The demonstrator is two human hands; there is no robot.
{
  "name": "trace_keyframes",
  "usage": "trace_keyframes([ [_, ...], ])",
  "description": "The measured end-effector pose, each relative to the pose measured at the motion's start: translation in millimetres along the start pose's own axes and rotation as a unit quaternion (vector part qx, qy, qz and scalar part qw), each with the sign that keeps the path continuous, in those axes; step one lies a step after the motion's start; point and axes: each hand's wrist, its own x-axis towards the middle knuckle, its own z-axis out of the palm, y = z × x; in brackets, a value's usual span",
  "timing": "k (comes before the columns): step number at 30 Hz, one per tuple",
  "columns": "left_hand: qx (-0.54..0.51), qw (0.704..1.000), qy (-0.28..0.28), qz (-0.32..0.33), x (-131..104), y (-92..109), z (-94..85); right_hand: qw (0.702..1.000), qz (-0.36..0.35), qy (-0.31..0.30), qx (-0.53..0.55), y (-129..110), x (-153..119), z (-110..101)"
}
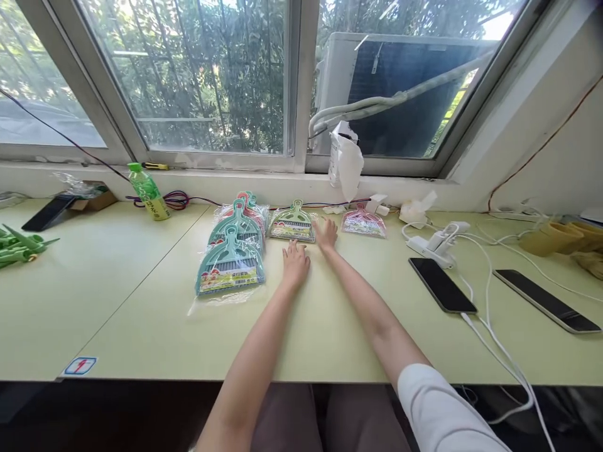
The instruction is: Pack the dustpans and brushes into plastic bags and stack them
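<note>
A green mini dustpan-and-brush set in clear wrap lies flat near the back of the table. My left hand rests palm down just in front of it, fingers stretched out at its lower edge. Beside its right edge is my right hand, fingers apart and close to or touching the wrap. To the left, several teal and red wrapped dustpan sets overlap in a row, a teal set nearest me. A pink dustpan set lies to the right of my right hand.
Two phones and a white power strip with trailing cables occupy the right side. At the back left stands a leaning green-capped bottle. Green plastic pieces lie at the far left. A torn white carton sits on the sill.
</note>
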Motion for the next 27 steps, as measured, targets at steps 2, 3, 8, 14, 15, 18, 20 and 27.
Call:
trace_keyframes([
  [2,0.001,1.0,-0.003,0.0,0.2,-0.1,-0.3,0.998,0.046,0.048,-0.009,23.9,12.5,-14.0],
  [3,0.001,1.0,-0.004,0.001,0.5,-0.1,-0.5,0.992,0.08,0.09,-0.034,41.3,19.7,-23.9],
  [8,-0.002,1.0,-0.009,0.007,3.9,-0.6,0.6,0.968,0.204,0.057,-0.136,145.5,47.6,-79.8],
  [14,0.0,1.0,0.004,0.03,5.0,-1.8,2.7,0.985,0.124,-0.004,-0.12,181.7,41.2,-108.2],
  [15,-0.004,0.999,0.011,0.033,4.3,-1.6,2.0,0.987,0.125,0.005,-0.105,179.5,35.5,-110.6],
  [18,-0.038,0.997,0.051,0.039,3.3,0.2,-0.7,0.989,0.141,0.032,-0.041,172.0,12.7,-121.1],
  [20,-0.105,0.99,0.081,0.043,4.7,3.3,-1.6,0.985,0.156,0.069,0.019,168.2,-4.3,-131.3],
  [27,-0.628,0.753,-0.065,-0.187,3.3,35.8,4.4,0.947,0.021,0.02,0.319,138.9,-47.0,-161.2],
])
